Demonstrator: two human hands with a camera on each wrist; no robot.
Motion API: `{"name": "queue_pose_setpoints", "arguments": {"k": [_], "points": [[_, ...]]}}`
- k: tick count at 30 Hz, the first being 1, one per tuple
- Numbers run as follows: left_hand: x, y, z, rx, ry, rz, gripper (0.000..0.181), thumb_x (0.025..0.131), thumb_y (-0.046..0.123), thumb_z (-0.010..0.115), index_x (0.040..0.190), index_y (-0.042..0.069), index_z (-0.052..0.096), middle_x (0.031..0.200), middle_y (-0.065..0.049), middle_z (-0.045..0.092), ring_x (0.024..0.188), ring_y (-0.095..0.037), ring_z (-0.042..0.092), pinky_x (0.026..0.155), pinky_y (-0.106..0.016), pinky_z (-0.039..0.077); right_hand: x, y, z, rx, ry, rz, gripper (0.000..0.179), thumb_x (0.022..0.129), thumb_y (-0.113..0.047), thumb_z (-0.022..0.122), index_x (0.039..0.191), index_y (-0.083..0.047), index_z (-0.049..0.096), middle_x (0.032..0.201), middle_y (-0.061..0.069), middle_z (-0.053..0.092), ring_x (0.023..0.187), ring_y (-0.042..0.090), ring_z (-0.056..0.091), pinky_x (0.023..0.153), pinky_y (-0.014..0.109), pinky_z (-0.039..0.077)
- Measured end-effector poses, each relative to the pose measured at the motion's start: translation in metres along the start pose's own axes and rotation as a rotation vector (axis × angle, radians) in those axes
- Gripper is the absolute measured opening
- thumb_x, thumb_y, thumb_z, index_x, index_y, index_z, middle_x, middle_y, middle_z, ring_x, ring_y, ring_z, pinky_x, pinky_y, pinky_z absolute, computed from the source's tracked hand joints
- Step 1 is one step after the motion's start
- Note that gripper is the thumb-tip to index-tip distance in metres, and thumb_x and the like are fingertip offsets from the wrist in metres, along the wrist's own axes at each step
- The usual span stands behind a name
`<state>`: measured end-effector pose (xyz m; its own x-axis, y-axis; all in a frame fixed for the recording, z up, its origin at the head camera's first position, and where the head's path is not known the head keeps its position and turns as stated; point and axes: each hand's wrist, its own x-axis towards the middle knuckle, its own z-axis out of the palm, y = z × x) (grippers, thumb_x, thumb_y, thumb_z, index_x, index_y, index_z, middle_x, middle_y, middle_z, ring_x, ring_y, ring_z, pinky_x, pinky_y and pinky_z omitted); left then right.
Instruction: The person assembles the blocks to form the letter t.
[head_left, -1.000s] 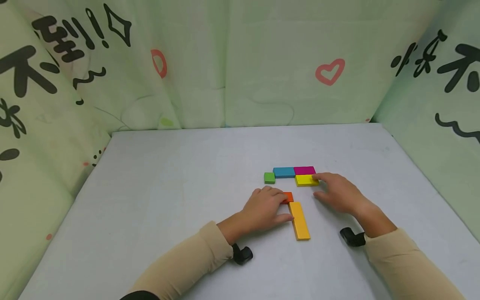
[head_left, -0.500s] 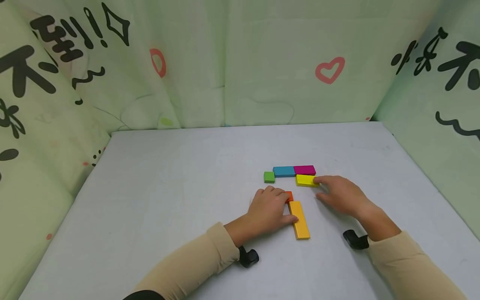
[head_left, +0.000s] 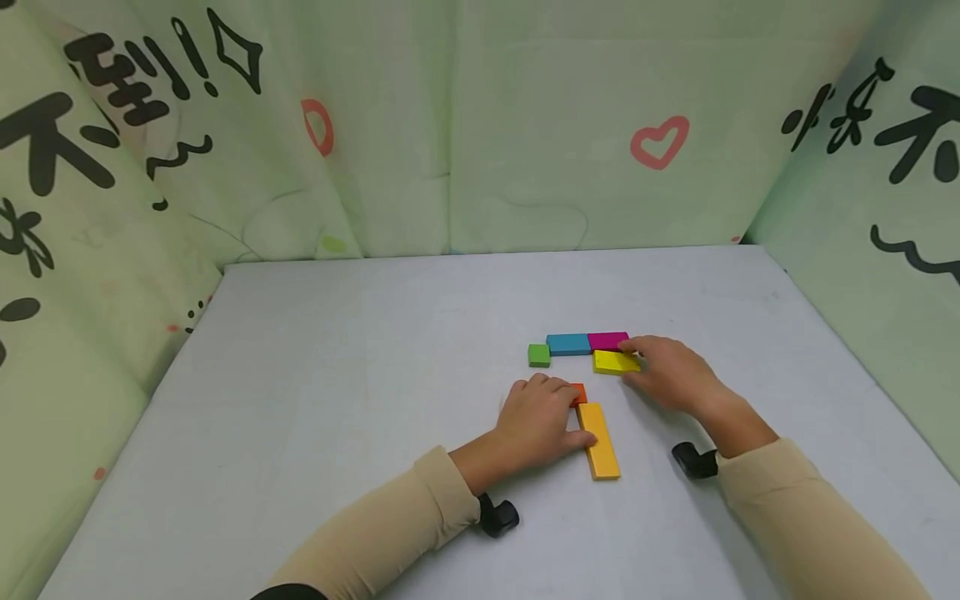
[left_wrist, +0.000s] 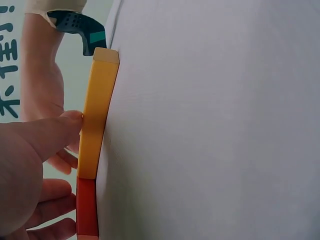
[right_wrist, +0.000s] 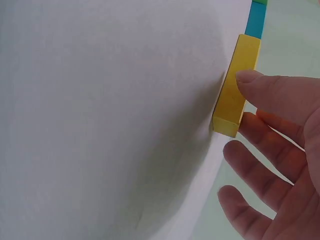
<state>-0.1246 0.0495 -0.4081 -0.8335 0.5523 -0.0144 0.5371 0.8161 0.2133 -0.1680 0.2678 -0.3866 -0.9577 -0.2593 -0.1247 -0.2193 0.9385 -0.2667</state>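
Left hand (head_left: 534, 421): fingers loosely bent over the red-orange block (head_left: 582, 393), thumb on the amber block (head_left: 602, 454); resting, no firm grip visible. Red-orange block mostly covered in head view; left wrist view shows it end to end with amber, its lower end cut off by the frame.

Right hand (head_left: 675, 375): pinching the yellow block (head_left: 613, 362) at its right end, thumb on near side, index on far side. Index tip partly hidden behind the block in right wrist view; remaining fingers spread below.

Yellow sits on the white table (head_left: 360, 350), just on the near side of the magenta block (head_left: 606, 340); contact between them unclear. Magenta touches the blue block (head_left: 568, 344) end to end. Green block (head_left: 538, 356) at blue's near left corner, cut off in right wrist view; magenta not distinguishable there. In left wrist view, right hand partly covered by left thumb and amber.
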Motion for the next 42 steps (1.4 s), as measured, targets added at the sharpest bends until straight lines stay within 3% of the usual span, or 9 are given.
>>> {"name": "queue_pose_setpoints", "arguments": {"k": [6,18,25,42], "points": [[0.0,0.001,0.0,-0.003,0.002,-0.002,0.057,0.087,0.061,0.068,0.127,0.02,0.067,0.127,0.007,0.064,0.116,-0.015,0.053,0.092,-0.033,0.044,0.002,0.002,0.002,0.048,-0.007,-0.009,0.043,0.09,-0.012,0.074,0.126,0.008,0.061,0.117,0.025,0.062,0.109,0.042,0.056,0.098,0.059,0.044],[0.0,0.0,-0.001,-0.015,-0.006,-0.009,0.058,0.087,0.061,0.068,0.128,0.02,0.066,0.129,0.006,0.063,0.117,-0.015,0.052,0.094,-0.033,0.043,-0.007,-0.001,0.0,0.14,-0.018,-0.061,0.041,0.089,-0.006,0.074,0.125,0.006,0.061,0.12,0.023,0.061,0.113,0.043,0.054,0.099,0.059,0.043],[0.001,0.001,-0.002,-0.004,-0.007,-0.009,0.059,0.087,0.062,0.067,0.13,0.02,0.066,0.129,0.007,0.063,0.117,-0.014,0.052,0.094,-0.032,0.043,-0.014,-0.002,0.001,0.143,-0.02,-0.113,0.038,0.088,-0.006,0.074,0.123,0.004,0.063,0.118,0.019,0.063,0.111,0.04,0.056,0.098,0.059,0.044],[0.001,0.001,0.0,0.003,0.0,-0.012,0.058,0.087,0.062,0.068,0.127,0.021,0.067,0.127,0.008,0.064,0.115,-0.014,0.052,0.09,-0.031,0.042,-0.017,-0.007,0.006,0.121,-0.031,-0.153,0.038,0.086,-0.007,0.077,0.121,0.003,0.065,0.115,0.015,0.065,0.107,0.036,0.058,0.096,0.055,0.047]]}}
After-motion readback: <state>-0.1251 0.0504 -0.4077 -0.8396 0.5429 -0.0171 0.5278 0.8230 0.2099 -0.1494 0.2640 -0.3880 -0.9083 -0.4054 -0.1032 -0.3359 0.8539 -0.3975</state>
